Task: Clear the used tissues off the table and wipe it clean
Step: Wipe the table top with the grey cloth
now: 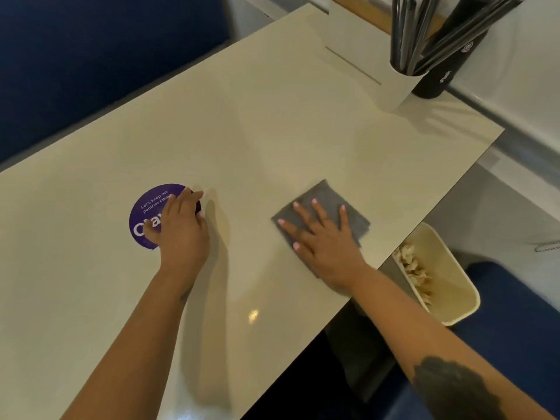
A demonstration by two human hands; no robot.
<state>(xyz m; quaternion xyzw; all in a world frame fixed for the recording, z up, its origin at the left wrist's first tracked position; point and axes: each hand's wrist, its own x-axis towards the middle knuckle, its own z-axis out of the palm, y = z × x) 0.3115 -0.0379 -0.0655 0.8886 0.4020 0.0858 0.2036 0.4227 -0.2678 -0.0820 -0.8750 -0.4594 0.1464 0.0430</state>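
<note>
A grey cloth (348, 209) lies flat on the cream table (257, 122), right of centre near the right edge. My right hand (321, 237) presses on it with fingers spread and straight. My left hand (181, 225) rests on a round purple sticker (145, 219) at the left of the table, fingers straight and together. Crumpled used tissues (413, 268) lie inside a cream bin (454, 298) below the table's right edge. No tissues show on the tabletop.
At the far right corner stand a white holder (400, 86) with dark cutlery, a black bottle (439, 77) and a white box (348, 40). Blue seating lies beyond the left edge and at the lower right.
</note>
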